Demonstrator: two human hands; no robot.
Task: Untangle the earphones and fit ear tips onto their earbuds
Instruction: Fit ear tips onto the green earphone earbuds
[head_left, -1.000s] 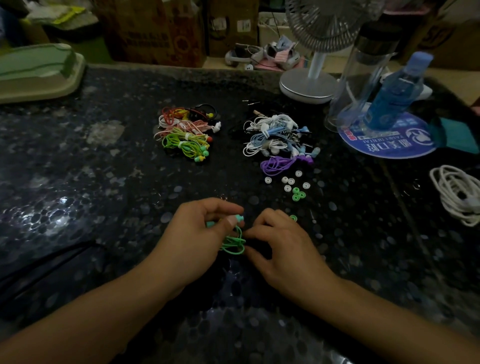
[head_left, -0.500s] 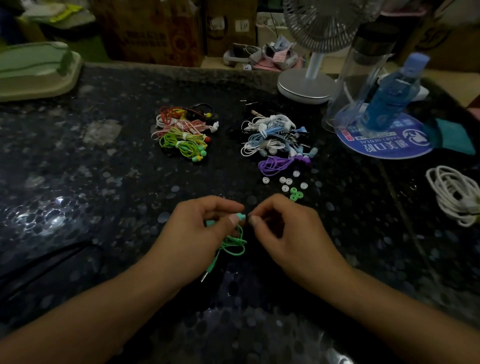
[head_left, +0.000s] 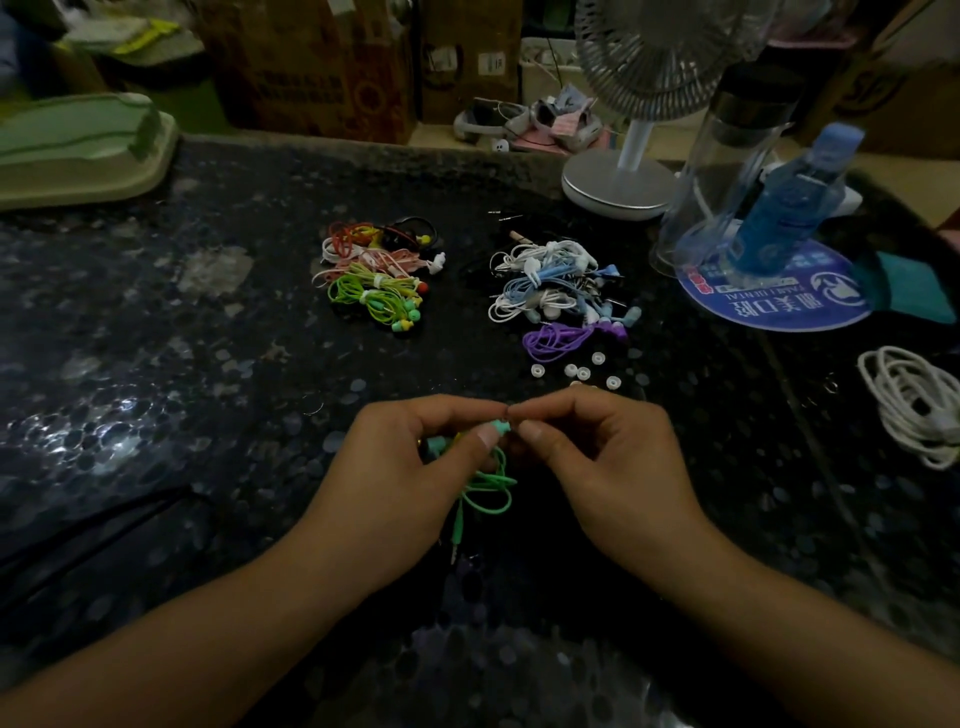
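My left hand (head_left: 415, 462) pinches a teal earbud (head_left: 500, 427) of the green earphones (head_left: 488, 486), whose cord loops hang below my fingers with the plug pointing down. My right hand (head_left: 597, 457) has thumb and forefinger pinched together right at the earbud's tip; what they hold is too small to see. Several loose white ear tips (head_left: 576, 371) lie on the dark table just beyond my hands.
A bundle of green, pink and red earphones (head_left: 376, 278) lies at centre left, a white, blue and purple pile (head_left: 558, 291) at centre right. A fan base (head_left: 618, 184), clear bottle (head_left: 727, 156), blue bottle (head_left: 795, 202) and white cable coil (head_left: 914, 405) stand right. A green tray (head_left: 78, 150) sits far left.
My right hand has lifted off the table and brought its pinched fingertips up to the earbud held by my left hand. The green ear tips near my right hand are no longer visible.
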